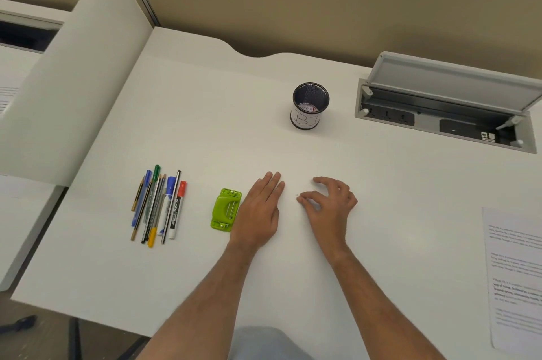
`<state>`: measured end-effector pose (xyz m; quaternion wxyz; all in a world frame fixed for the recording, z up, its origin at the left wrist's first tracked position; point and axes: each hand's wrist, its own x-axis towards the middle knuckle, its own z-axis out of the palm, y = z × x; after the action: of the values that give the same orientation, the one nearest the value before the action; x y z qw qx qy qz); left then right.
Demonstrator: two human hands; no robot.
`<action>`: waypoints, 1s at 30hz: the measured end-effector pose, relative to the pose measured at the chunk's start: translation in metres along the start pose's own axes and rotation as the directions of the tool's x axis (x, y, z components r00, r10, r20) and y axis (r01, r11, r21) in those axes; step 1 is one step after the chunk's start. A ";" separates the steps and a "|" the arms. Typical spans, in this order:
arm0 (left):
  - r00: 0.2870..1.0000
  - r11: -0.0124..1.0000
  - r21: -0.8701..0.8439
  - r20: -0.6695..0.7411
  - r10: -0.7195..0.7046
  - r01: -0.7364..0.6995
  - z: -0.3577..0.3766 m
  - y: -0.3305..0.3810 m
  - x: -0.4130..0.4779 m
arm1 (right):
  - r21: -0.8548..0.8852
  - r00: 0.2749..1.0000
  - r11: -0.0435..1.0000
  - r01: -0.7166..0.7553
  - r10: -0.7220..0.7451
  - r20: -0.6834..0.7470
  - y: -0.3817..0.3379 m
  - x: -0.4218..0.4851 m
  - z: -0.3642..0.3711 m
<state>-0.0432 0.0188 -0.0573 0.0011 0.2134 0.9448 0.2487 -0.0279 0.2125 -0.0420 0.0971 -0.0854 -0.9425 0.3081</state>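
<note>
Bare forearms [211, 286] are reaching out from the near edge over the white desk [205, 125]. A tiny white speck [296, 195], probably a paper scrap, is lying on the desk just off the fingertips of the right grip [331, 204], between the two grips. The right grip is hovering low with its fingers curled and its thumb and one fingertip drawn together. Whether anything is pinched between them is too small to tell. The left grip [261, 210] is lying flat with fingers straight and together, holding nothing. Its outer edge is sitting just beside, perhaps touching, a green hole punch [225, 210].

Ahead of both grips and well apart from them, a black mesh cup [311, 106] with a handwritten paper label is standing upright, showing pale and reddish bits at its bottom. Judging from that, the gathering of scraps into the cup is looking nearly finished. Only this one speck is showing on the desk, waiting to be picked up and carried forward to the cup.

Left of the punch, a row of pens and markers [159, 207] is lying side by side. Far right of the right grip, a printed sheet [516, 271] is lying flat. Ahead of it, a socket box [445, 113] is standing open.
</note>
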 end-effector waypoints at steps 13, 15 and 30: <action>1.000 1.000 -0.014 -0.024 0.005 -0.006 0.001 -0.001 0.000 | -0.096 0.999 0.995 0.035 -0.037 -0.014 0.000 -0.032 0.011; 1.000 1.000 -0.014 -0.022 0.003 -0.003 0.001 -0.002 -0.001 | -0.068 0.999 0.997 0.021 -0.023 -0.038 0.001 -0.031 0.011; 1.000 1.000 -0.010 -0.028 0.005 -0.005 0.002 -0.001 0.000 | 0.065 0.983 0.993 0.102 -0.111 0.149 0.014 0.030 0.015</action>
<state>-0.0436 0.0187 -0.0594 -0.0117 0.2124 0.9429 0.2562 -0.0595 0.2218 -0.0579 0.0435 -0.0082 -0.9412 0.3350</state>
